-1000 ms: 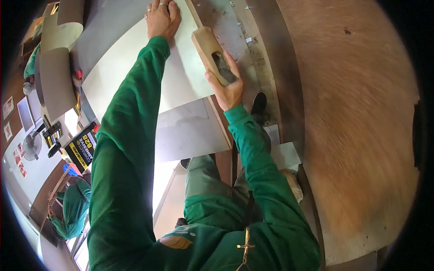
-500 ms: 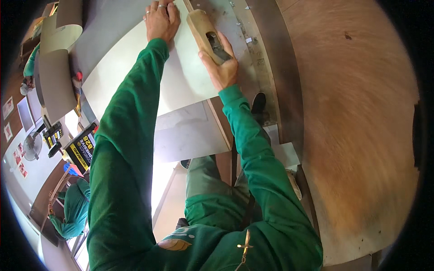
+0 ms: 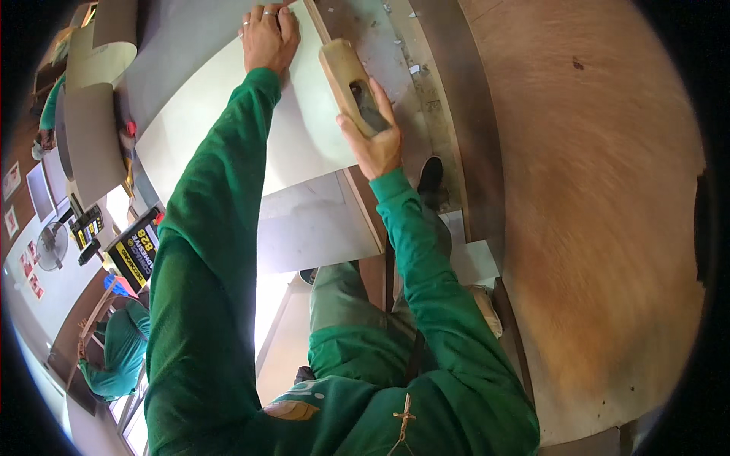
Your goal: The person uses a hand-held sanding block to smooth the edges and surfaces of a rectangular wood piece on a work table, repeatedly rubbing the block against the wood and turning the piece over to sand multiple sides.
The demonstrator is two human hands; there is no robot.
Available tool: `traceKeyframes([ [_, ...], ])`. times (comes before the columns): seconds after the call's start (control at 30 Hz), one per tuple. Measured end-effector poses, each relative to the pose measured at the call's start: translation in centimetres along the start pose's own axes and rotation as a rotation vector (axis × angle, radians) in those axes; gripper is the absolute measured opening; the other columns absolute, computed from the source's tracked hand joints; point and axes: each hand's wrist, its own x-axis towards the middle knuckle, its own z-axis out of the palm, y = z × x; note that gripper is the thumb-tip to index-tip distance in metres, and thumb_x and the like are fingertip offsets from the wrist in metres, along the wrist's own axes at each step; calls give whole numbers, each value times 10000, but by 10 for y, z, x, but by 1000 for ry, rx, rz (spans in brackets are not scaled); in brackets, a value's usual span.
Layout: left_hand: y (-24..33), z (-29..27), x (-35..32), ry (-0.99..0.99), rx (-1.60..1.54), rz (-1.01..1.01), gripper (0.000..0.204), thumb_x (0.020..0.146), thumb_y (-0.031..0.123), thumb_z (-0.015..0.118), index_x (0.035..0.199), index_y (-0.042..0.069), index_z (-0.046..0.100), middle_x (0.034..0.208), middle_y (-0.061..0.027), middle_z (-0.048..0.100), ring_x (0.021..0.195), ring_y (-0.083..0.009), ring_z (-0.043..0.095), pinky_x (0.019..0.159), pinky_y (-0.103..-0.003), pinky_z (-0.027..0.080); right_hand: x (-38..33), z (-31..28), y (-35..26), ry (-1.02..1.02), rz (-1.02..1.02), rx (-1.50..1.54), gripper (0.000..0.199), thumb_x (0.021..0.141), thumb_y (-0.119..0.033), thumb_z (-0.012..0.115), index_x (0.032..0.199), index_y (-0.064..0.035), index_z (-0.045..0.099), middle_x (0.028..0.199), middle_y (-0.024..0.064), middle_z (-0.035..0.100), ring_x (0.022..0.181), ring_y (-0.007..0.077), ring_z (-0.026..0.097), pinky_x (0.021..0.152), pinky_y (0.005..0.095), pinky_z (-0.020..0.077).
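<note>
A wooden hand plane (image 3: 344,67) sits at the right edge of a white-faced board (image 3: 304,137), tilted along that edge. My right hand (image 3: 378,148) is wrapped round the plane's near end, thumb on the left side and fingers on the right. A dark opening shows in the plane's top. Farther up, my left hand (image 3: 268,42) rests on the white face of the board, to the left of the plane; its fingers reach toward the picture's upper edge and wear rings. The board's narrow edge (image 3: 317,21) shows bare wood beyond the plane.
A grey-topped panel (image 3: 319,220) lies below the board. To the right stands a large curved brown wood panel (image 3: 601,228). Small scraps (image 3: 414,69) litter the floor. At left are rolled sheets (image 3: 95,137), a black-and-yellow tin (image 3: 133,251), a fan (image 3: 52,245) and a seated co-worker (image 3: 122,349).
My right hand has drawn the plane back toward me along the board's edge. The left hand has stayed nearly in place on the board.
</note>
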Motion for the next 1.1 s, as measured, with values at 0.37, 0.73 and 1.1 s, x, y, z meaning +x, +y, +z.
traceKeyframes([
  [0.37,12,-16,-1,-43,-43,-137,262,1027,191,494,1109,-2,651,1159,-234,631,1123,-468,563,1036,-586,410,-16,1,1,-31,33,3,781,798,-226,830,1498,-79,516,1385,208,629,1279,342,597,1089,481,433],
  [0.73,-14,-1,-7,56,200,29,264,997,249,542,1081,50,695,1146,-167,649,1139,-397,581,1021,-556,430,-102,-20,-4,2,276,525,800,801,-145,836,1513,-60,482,1454,168,592,1380,293,544,1202,479,324],
  [1.1,-1,-8,2,-32,51,-159,334,1041,288,484,1140,65,711,1143,-155,641,1124,-369,561,1001,-508,420,-75,-18,-4,53,168,315,790,816,-181,838,1517,-63,494,1453,208,571,1257,337,609,1110,440,440],
])
